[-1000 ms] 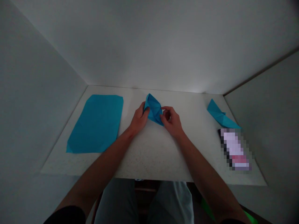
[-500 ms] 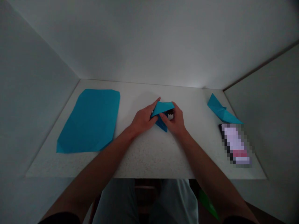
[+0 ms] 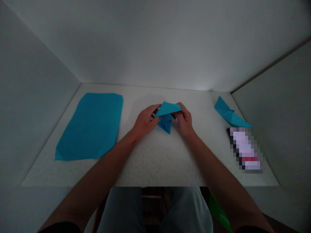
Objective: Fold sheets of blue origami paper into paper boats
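Between my hands is a piece of folded blue paper [image 3: 167, 109], with a flat upper flap and a darker pointed part hanging toward me. My left hand [image 3: 147, 120] is closed on its left end, thumb in front and fingers behind. The right end is pinched by my right hand [image 3: 184, 119], whose fingertips are partly hidden behind the paper. Both hands are just over the middle of the white table [image 3: 155, 161].
Blue paper sheets [image 3: 89, 126] lie flat on the left, close to my left forearm. Toward the right edge rests another folded blue paper piece [image 3: 229, 115], with a blurred-out phone [image 3: 245, 147] in front of it. White walls [image 3: 155, 48] enclose the table's back and sides.
The folded paper has tilted and shows more of its lower point. My right thumb has moved from the middle of the paper to its right end.
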{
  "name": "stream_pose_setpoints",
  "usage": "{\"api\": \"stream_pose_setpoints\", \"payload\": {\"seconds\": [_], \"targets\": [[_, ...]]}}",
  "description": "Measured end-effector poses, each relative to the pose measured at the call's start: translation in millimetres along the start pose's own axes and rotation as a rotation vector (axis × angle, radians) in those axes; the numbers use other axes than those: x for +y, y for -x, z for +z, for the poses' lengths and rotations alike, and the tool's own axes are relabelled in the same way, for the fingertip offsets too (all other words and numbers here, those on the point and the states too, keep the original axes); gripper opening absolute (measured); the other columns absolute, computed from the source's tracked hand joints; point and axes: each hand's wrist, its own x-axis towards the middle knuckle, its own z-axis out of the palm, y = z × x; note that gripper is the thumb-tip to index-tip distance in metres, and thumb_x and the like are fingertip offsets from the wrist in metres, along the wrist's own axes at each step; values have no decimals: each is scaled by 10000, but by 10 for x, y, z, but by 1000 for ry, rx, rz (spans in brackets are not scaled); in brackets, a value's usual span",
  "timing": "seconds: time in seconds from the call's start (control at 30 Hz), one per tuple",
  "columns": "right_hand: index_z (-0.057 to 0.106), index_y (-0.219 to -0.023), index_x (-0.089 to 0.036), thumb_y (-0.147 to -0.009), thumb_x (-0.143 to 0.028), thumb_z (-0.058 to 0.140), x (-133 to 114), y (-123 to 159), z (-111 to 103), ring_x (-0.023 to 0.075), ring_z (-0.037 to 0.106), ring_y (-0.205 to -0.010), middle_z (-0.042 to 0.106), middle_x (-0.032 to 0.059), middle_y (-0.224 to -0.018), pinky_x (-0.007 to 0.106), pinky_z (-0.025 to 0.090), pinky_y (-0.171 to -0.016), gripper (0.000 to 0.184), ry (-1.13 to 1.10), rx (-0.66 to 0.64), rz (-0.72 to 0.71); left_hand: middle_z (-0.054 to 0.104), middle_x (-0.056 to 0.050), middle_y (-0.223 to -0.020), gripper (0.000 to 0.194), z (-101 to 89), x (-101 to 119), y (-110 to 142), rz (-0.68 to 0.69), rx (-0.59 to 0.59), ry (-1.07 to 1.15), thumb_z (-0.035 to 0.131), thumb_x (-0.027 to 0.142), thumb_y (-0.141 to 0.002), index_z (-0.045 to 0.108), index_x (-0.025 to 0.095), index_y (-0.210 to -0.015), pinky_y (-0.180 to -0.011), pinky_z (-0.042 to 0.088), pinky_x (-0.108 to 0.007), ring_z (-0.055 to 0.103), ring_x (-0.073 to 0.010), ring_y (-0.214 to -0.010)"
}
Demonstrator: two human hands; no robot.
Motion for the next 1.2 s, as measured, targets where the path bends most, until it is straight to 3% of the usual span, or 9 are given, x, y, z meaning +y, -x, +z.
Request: {"api": "stream_pose_setpoints", "payload": {"seconds": [0.1, 0.33, 0.5, 0.73, 0.8, 0.87, 0.97, 1.07, 1.2], "targets": [[587, -761, -247, -1022, -411, 603, 16, -13, -37, 178, 530, -739, 538, 5, -795, 340, 475, -725, 309, -45, -27, 3, 797, -77, -1182, 270, -24, -6, -42, 4, 165, 14, 647, 200, -967, 767, 204, -1209, -942, 613, -338, 745, -193, -1055], [493, -525, -232, -818, -490, 735, 13, -7, -59, 150, 431, -603, 482, -6, -656, 313, 413, -604, 460, -405, -128, 208, 814, -64, -1183, 176, -87, 37, -75, -31, 427, 91, 684, 343, -1035, 742, 249, -1172, -980, 631, -349, 769, -203, -1110], [320, -502, -270, -782, -554, 744, 12, -51, -186, 124, 271, -466, 215, -69, -482, 308, 384, -519, 582, -656, -200, 412, 803, -50, -1055, 294, -92, -63, -104, -128, 280, 284, 731, 473, -1012, 708, 252, -1204, -760, 627, -293, 791, -173, -860], [342, -549, -272, -784, -592, 771, -74, -91, -118, 139, 353, -510, 303, -54, -533, 319, 451, -546, 584, -604, -176, 483, 682, -158, -1513, 952, -58, 30, 10, 43, -54, 352, 984, 477, -748, 518, 305, -1561, -867, 620, -340, 769, -258, -1139], [415, -581, -271, -758, -593, 765, -100, -101, -73, 166, 455, -572, 388, -34, -576, 333, 492, -593, 508, -572, -142, 484, 681, -161, -1516, 847, -56, 61, 20, 11, -62, 322, 931, 417, -814, 545, 289, -1557, -831, 614, -327, 767, -219, -1034], [485, -647, -271, -757, -612, 734, -91, -116, -57, 206, 565, -682, 492, -7, -654, 356, 537, -670, 437, -553, -100, 479, 724, -140, -1455, 570, -53, 62, -1, -64, -39, 338, 791, 375, -942, 628, 266, -1477, -826, 616, -320, 767, -194, -984], [474, -686, -273, -794, -597, 712, -12, -136, -66, 214, 581, -712, 514, -4, -682, 353, 539, -682, 416, -535, -10, 488, 788, -102, -1337, 301, -46, 31, -55, -155, 5, 369, 666, 362, -1026, 733, 240, -1294, -914, 628, -341, 773, -220, -1108], [456, -700, -266, -840, -535, 768, 56, -127, -59, 169, 499, -624, 438, -39, -640, 296, 484, -602, 436, -413, 107, 440, 814, -85, -1244, 275, -30, 12, -72, -181, 33, 331, 658, 380, -1040, 736, 241, -1264, -905, 628, -336, 780, -217, -1088], [600, -948, -288, -855, -610, 836, -3, -76, -26, 179, 646, -814, 686, -5, -951, 285, 534, -653, 410, -275, 28, 332, 808, -74, -1153, 300, -6, 31, -31, -207, 46, 245, 654, 357, -1047, 656, 256, -1328, -674, 577, -271, 762, -162, -788]]}}
